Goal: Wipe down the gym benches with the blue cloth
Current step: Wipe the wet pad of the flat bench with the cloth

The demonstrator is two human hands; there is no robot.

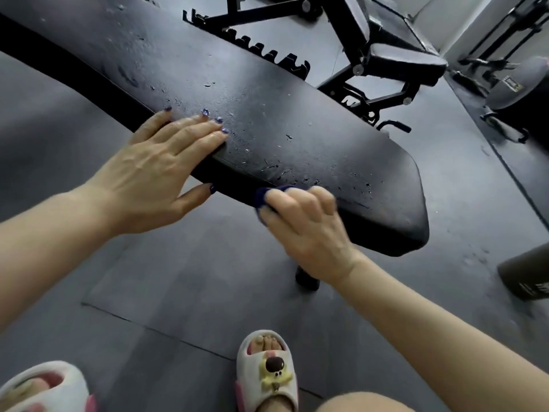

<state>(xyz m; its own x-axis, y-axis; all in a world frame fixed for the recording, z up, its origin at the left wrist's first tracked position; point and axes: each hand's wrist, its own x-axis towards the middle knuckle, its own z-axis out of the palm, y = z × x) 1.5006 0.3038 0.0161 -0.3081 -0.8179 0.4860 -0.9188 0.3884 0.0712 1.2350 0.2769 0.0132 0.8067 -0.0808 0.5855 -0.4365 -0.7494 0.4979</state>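
Note:
A long black padded gym bench (297,126) runs from upper left to the right, its top speckled with water droplets. My left hand (157,165) lies flat on the bench's near edge, fingers straight on the pad and thumb under the side. My right hand (303,221) grips the blue cloth (269,196) against the near side edge of the bench; only a small bunched part of the cloth shows past the fingers.
A second adjustable black bench (395,52) with a notched frame stands behind. A round dark weight (517,84) sits at the far right, and a dark block (525,275) lies on the floor at right. The bench leg (307,279) and my two slippered feet are below.

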